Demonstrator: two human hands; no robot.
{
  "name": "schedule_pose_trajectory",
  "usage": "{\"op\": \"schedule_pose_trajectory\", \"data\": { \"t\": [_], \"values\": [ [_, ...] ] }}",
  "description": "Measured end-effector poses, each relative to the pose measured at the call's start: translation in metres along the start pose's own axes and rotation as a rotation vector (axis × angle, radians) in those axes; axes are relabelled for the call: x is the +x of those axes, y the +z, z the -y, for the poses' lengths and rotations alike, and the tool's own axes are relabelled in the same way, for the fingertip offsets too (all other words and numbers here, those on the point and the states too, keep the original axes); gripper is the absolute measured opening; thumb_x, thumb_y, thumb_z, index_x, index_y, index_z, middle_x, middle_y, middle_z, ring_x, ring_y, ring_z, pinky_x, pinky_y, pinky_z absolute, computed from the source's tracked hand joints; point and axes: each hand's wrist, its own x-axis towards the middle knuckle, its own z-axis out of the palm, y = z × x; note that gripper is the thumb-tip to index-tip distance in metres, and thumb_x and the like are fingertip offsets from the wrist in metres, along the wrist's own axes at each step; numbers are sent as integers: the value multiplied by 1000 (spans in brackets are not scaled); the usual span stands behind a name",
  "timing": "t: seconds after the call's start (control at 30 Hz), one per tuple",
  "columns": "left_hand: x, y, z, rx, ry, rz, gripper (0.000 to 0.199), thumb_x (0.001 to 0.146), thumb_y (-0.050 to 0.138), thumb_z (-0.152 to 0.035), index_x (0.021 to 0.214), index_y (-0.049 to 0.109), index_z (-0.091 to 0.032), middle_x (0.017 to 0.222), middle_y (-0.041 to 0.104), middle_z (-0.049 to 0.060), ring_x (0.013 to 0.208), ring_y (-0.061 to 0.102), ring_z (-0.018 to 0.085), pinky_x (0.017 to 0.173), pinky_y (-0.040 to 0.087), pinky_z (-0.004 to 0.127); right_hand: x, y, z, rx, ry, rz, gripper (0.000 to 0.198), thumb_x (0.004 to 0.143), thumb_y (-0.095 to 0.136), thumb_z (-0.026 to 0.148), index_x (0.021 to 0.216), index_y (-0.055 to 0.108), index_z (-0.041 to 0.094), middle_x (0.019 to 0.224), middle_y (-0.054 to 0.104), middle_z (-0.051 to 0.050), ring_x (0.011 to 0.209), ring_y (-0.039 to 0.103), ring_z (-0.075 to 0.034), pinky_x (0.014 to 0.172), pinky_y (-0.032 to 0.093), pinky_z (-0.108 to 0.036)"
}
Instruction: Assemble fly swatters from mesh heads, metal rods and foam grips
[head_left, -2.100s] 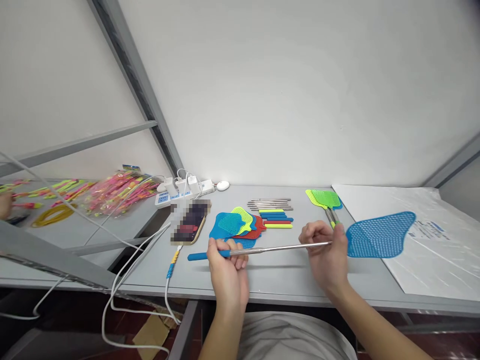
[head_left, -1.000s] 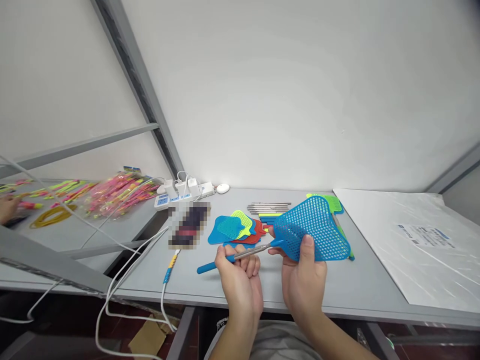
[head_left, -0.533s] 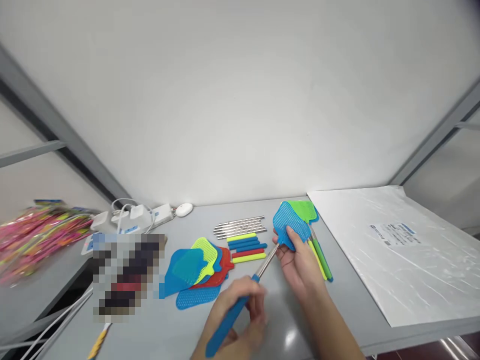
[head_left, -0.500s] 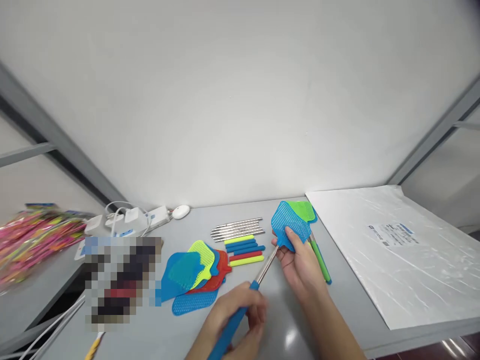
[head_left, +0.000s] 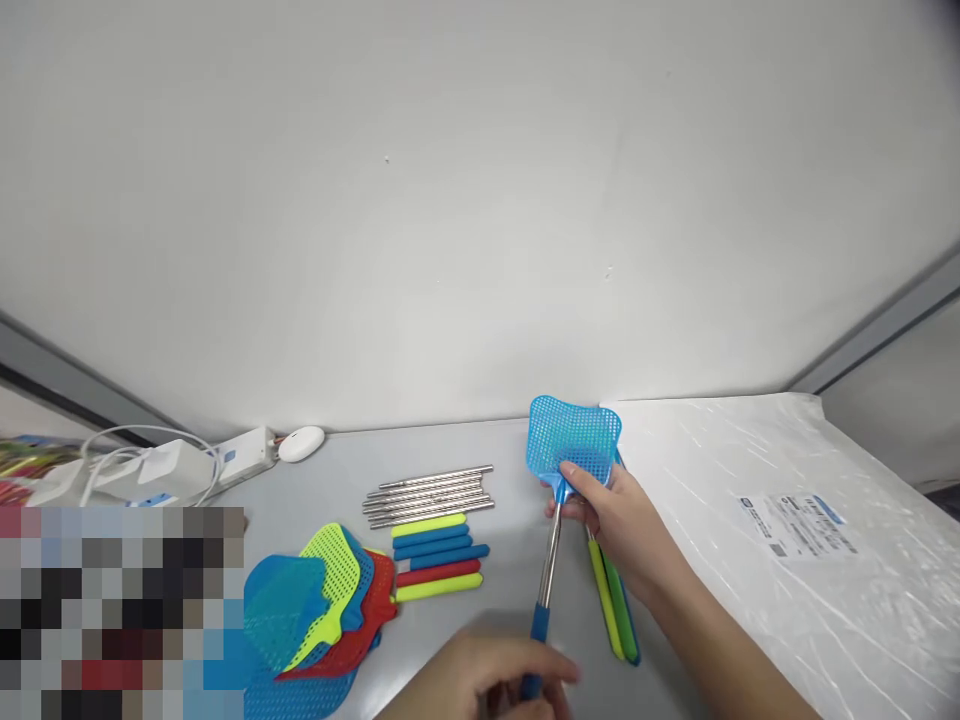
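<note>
A blue fly swatter (head_left: 574,436) with a mesh head, a metal rod and a blue grip is in both hands. My right hand (head_left: 600,500) pinches the lower part of its head, thumb on the front. Around the blue grip at the bottom of the view curl the fingers of my left hand (head_left: 502,675). Behind the right wrist lie yellow and green handles (head_left: 609,605), partly hidden. Left of the hands are several metal rods (head_left: 427,497), a row of coloured handles (head_left: 439,555), and a pile of blue, yellow and red swatter heads (head_left: 330,600).
A white wrapped package (head_left: 795,500) with a label covers the right of the grey table (head_left: 465,450). At the left stand a white power strip (head_left: 244,455) with plugs and cables and a white oval device (head_left: 301,443). A pixelated patch hides the lower left corner.
The swatter has turned more upright, its head now facing me. My left hand has moved lower and to the right along with the grip. The whole view has shifted.
</note>
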Motion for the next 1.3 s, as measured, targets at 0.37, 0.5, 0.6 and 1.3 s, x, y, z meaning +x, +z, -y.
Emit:
{"op": "schedule_pose_trajectory", "data": {
  "t": [0.37, 0.5, 0.6, 1.3],
  "values": [
    [54, 34, 24, 502, -74, -387, 12, 85, 51, -19, 82, 60, -27, 60, 63, 1, 50, 56, 19, 51, 25, 26, -42, -80, -56, -1010, -326, -217, 43, 90, 50, 45, 129, 50, 27, 113, 59, -10, 104, 58, -27, 88, 49, -46],
    [62, 45, 21, 654, -135, -319, 7, 83, 52, -20, 79, 56, -24, 60, 62, 4, 47, 56, 20, 50, 23, 26, -67, -87, -85, -1079, -271, -184, 41, 90, 49, 45, 126, 51, 25, 97, 63, -9, 86, 62, -26, 74, 52, -41],
    [66, 50, 10, 795, -153, -197, 10, 85, 48, -22, 86, 58, -22, 64, 66, 9, 52, 62, 25, 52, 29, 28, -76, -77, -98, -1091, -262, -210, 40, 91, 49, 45, 125, 52, 23, 97, 64, -9, 87, 63, -26, 75, 51, -41],
    [44, 19, 26, 988, 186, 75, 36, 86, 62, -46, 116, 51, -29, 102, 57, 2, 86, 63, 23, 62, 46, 30, -81, -44, -99, -1322, -272, -345, 40, 96, 36, 39, 128, 48, 18, 110, 66, -12, 95, 61, -28, 85, 43, -45]
  ]
}}
